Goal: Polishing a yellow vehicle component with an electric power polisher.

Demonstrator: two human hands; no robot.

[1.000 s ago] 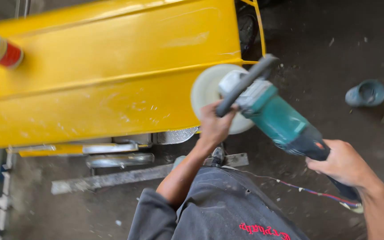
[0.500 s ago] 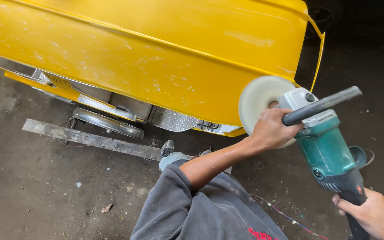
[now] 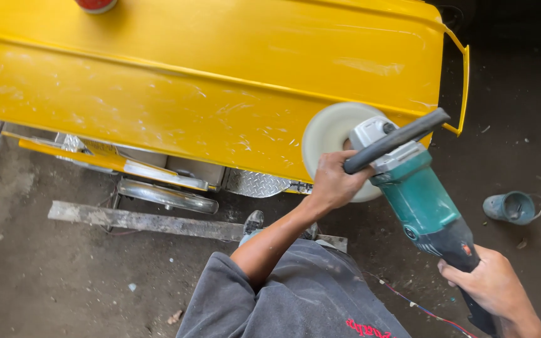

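Note:
A teal and grey power polisher (image 3: 417, 197) with a round white foam pad (image 3: 333, 141) rests against the lower edge of a glossy yellow vehicle body panel (image 3: 220, 81). My left hand (image 3: 333, 181) grips the black side handle (image 3: 396, 139) of the polisher. At the lower right, my right hand (image 3: 493, 285) holds the dark rear grip of the tool. White streaks and smears mark the yellow panel to the left of the pad. My knee in grey cloth (image 3: 295, 300) fills the bottom centre.
A red round lamp (image 3: 95, 5) sits on the panel at the top. Chrome parts (image 3: 167, 195) and patterned metal plate (image 3: 255, 183) show under the panel. A concrete strip (image 3: 133, 219) lies on the dirty floor. A small blue-grey container (image 3: 511, 206) and thin wires (image 3: 421, 308) lie to the right.
The view has shifted, so the panel's right end and its red lamp show again. Both hands keep their hold on the polisher, with the pad staying at the panel's lower edge.

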